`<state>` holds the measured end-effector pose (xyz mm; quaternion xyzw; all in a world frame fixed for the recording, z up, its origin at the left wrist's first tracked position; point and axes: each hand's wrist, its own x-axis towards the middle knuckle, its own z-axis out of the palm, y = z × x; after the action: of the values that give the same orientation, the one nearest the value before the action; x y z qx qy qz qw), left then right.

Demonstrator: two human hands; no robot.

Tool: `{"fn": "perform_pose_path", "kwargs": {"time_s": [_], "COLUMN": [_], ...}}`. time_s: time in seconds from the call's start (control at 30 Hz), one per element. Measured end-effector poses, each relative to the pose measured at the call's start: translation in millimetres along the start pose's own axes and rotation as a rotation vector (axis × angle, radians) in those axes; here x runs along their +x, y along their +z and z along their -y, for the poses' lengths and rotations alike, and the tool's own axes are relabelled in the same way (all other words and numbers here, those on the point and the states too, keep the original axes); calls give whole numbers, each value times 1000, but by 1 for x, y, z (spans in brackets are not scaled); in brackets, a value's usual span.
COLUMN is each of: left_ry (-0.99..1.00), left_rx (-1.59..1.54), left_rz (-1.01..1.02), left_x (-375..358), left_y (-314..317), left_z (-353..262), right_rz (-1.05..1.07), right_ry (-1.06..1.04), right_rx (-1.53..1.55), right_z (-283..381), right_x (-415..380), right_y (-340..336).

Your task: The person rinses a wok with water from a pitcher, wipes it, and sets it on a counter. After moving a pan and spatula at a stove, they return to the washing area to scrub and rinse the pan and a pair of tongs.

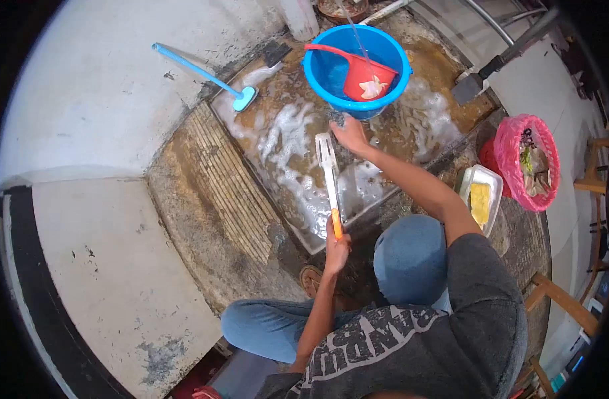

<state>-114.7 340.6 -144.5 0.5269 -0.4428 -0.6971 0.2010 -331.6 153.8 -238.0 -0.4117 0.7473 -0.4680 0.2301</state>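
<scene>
My left hand [338,247] is closed around the orange handle of a pair of kitchen tongs [330,174]. The slotted metal end points up and away from me, with whitish suds on it. My right hand [350,135] is just beyond that end, below the bucket's near side, its fingers curled together. A greyish bit shows at its fingertips; I cannot tell what it is. Close ahead stands a blue bucket [311,70] of water with a red dipper [364,78] in it. A thin stream of water falls into the bucket.
Soapy water covers the sunken wash floor [288,143]. A blue long-handled brush [244,98] leans against the left wall. To the right are a tub [494,193] with a yellow sponge [479,203] and a pink-lined waste bin [550,193]. A dark-ended pole [467,88] stands at the far right.
</scene>
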Motion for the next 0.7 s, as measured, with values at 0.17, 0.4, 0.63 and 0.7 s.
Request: {"fn": "perform_pose_path", "kwargs": {"time_s": [0.17, 0.4, 0.63, 0.7], "left_ry": [-68, 251, 196, 246], "left_rx": [118, 460, 407, 405], "left_rz": [-88, -154, -162, -161], "left_x": [7, -6, 2, -1], "left_y": [-8, 7, 8, 7], "left_z": [9, 1, 12, 13], "right_rz": [341, 310, 169, 252], "right_ry": [79, -297, -58, -107], "right_rx": [329, -129, -49, -71], "right_z": [72, 60, 68, 67], "right_x": [-37, -64, -17, -28], "right_y": [-25, -11, -23, -19]}}
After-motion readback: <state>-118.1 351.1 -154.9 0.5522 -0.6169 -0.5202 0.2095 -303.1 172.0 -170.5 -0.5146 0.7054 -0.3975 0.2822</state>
